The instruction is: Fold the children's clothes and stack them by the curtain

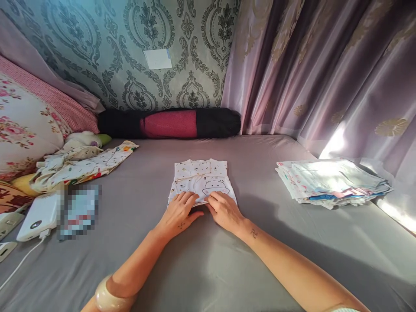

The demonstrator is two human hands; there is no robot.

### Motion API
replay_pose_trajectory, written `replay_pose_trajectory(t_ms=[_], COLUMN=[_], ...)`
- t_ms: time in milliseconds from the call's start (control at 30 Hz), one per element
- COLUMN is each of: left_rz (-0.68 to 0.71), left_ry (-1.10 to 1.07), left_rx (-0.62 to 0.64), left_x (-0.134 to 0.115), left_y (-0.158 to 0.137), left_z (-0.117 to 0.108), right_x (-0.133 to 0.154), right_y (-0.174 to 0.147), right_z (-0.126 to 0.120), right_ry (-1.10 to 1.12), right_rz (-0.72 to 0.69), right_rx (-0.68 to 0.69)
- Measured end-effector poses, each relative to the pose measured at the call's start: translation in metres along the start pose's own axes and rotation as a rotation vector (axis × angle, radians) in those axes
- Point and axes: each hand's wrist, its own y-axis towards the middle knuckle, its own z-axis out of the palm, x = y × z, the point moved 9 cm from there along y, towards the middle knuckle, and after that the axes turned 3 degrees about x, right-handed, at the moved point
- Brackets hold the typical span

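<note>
A small white baby garment (201, 177), printed with tiny motifs and a cartoon animal face, lies folded flat on the grey bedsheet. My left hand (182, 210) rests on its near left part, fingers over the cloth and thumb stretched out apart. At the near right edge, my right hand (224, 210) has its fingers bent over the hem with the thumb close beneath, gripping it. Both hands cover the garment's near edge, so part of the hem is hidden.
A stack of folded clothes (334, 182) lies at right by the curtain (286, 86). At left are loose printed clothes (84, 167), a white power bank (40, 216) with a cable, and a floral pillow (26, 117). A black and red bolster (169, 123) lines the wall.
</note>
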Motion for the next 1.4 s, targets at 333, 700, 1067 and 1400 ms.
replay_pose_trajectory(t_ms=[333,700,1067,1400], left_rz=[0.079,0.173,-0.009,-0.091], left_ry=[-0.068,-0.164,-0.139,0.098], left_rx=[0.157,0.162,0.21,0.281], left_x=[0.007,-0.017,-0.008,0.049], left_y=[-0.008,-0.016,-0.008,0.075], left_z=[0.009,-0.01,-0.019,-0.015], right_x=[-0.014,-0.015,-0.037,-0.094], right_y=[-0.013,-0.047,-0.042,0.007], right_z=[-0.014,-0.031,-0.047,-0.055], right_ry=[-0.067,-0.123,-0.01,-0.094], right_rz=[0.024,-0.1,0.121,0.429], right_rx=[0.052,0.16,0.253,0.032])
